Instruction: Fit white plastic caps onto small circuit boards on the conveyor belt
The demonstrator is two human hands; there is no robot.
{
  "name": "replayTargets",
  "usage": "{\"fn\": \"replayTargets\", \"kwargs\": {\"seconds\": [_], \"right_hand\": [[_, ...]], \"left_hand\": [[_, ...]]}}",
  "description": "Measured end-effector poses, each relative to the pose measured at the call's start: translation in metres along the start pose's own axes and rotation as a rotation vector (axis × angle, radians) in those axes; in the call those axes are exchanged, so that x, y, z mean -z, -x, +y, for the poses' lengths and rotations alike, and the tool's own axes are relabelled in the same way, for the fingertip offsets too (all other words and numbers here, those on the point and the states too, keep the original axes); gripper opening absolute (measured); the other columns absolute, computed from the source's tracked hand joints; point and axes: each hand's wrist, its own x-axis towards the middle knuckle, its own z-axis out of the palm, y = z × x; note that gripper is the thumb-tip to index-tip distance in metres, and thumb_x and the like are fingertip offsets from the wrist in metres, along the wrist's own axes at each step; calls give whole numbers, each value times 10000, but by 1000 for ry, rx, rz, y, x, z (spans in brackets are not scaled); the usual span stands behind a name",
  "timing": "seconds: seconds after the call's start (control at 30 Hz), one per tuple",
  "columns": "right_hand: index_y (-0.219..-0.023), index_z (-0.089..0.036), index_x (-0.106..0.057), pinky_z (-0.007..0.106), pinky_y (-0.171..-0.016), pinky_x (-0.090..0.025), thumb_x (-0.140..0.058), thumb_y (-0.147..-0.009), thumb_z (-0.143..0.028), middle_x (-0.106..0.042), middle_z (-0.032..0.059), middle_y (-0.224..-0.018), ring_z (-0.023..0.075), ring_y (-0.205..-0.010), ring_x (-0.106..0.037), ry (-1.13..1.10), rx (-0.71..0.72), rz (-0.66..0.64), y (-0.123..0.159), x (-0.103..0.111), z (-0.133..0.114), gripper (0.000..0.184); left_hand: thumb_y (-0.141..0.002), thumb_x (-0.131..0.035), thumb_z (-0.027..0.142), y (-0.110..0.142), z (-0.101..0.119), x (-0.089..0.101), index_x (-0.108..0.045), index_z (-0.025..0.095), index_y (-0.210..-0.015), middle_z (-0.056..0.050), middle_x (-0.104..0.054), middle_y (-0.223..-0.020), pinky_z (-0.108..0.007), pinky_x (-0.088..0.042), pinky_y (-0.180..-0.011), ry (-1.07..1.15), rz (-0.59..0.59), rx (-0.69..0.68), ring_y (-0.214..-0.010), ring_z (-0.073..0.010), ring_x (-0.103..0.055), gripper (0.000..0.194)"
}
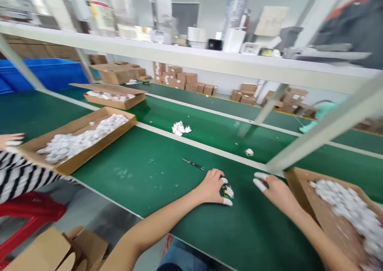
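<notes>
On the green table surface, my left hand (pixel 212 188) curls around a small circuit board (pixel 228 191) with a white part on it. White finger cots cover its thumb and index fingertip, which sit at opposite edges of the board. To the right, my right hand (pixel 277 192) is open above the table, thumb and index finger apart and also in white cots. Nothing is between its fingers. Dark tweezers (pixel 193 164) lie to the left of and beyond my left hand. Another small board with a white part (pixel 248 152) rests past the pale strip.
A cardboard tray of small white parts (pixel 291 183) stands at the right; another tray (pixel 104 151) is at the left, near a co-worker's hand (pixel 10 140). White pieces (pixel 180 128) form a pile beyond the strip. A slanted post (pixel 326 127) and overhead shelf (pixel 179 53) frame the area.
</notes>
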Motion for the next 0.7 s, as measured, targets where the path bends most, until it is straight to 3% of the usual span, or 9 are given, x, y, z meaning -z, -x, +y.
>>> {"fn": "replayTargets", "kwargs": {"seconds": [0.07, 0.17, 0.27, 0.4, 0.5, 0.6, 0.7], "right_hand": [[-1053, -174, -648, 355, -794, -443, -373, -853, -479, -651, 99, -922, 261, -853, -615, -23, -90, 79, -1, 27, 37, 457], [-937, -127, -662, 328, -712, -423, -390, -848, -392, -648, 118, -841, 255, -774, -599, 86, -276, 130, 12, 51, 98, 391], [-790, -83, -634, 320, -673, -391, -431, -772, -224, -619, 152, -789, 255, -746, -562, 282, -476, 152, 37, 51, 157, 247], [-858, -38, -640, 329, -790, -379, -470, -734, -164, -595, 183, -888, 286, -899, -520, 456, -559, 121, 65, 34, 214, 246], [-987, 12, -645, 386, -886, -340, -504, -775, -222, -531, 235, -1045, 347, -1035, -447, 551, -656, 86, 71, 25, 229, 346], [-1103, 12, -632, 452, -911, -318, -492, -823, -295, -435, 266, -1192, 398, -1114, -376, 559, -767, 60, 67, 21, 224, 438], [-1097, -10, -638, 470, -903, -322, -446, -837, -254, -400, 252, -1233, 389, -1123, -356, 559, -764, 93, 57, 18, 214, 405]], "left_hand": [[-608, -735, 552, -4, 1, 3, -581, 140, -1048, -121, -469, -1150, -446, -364, -941, 2, -86, 27, -1112, -280, -391, 621], [-731, -671, 405, -12, 1, 6, -562, 157, -1067, -106, -454, -1171, -442, -363, -962, 7, -146, 64, -1142, -263, -371, 432], [-791, -608, 332, -17, 1, 7, -556, 175, -1082, -98, -437, -1193, -443, -351, -989, 14, -161, 55, -1176, -256, -347, 335], [-803, -605, 335, -20, 2, 8, -538, 206, -1138, -87, -421, -1214, -439, -342, -1005, 18, -181, 34, -1196, -249, -331, 365], [-822, -590, 326, -21, 3, 8, -528, 211, -1153, -83, -424, -1219, -427, -339, -1009, 3, -183, 17, -1201, -239, -325, 356], [-817, -599, 335, -23, 4, 8, -538, 206, -1128, -87, -429, -1218, -437, -339, -1005, 6, -178, 11, -1198, -247, -330, 343], [-812, -603, 342, -24, 4, 7, -524, 215, -1170, -94, -426, -1228, -454, -341, -1000, 18, -189, 10, -1200, -258, -332, 387]]}}
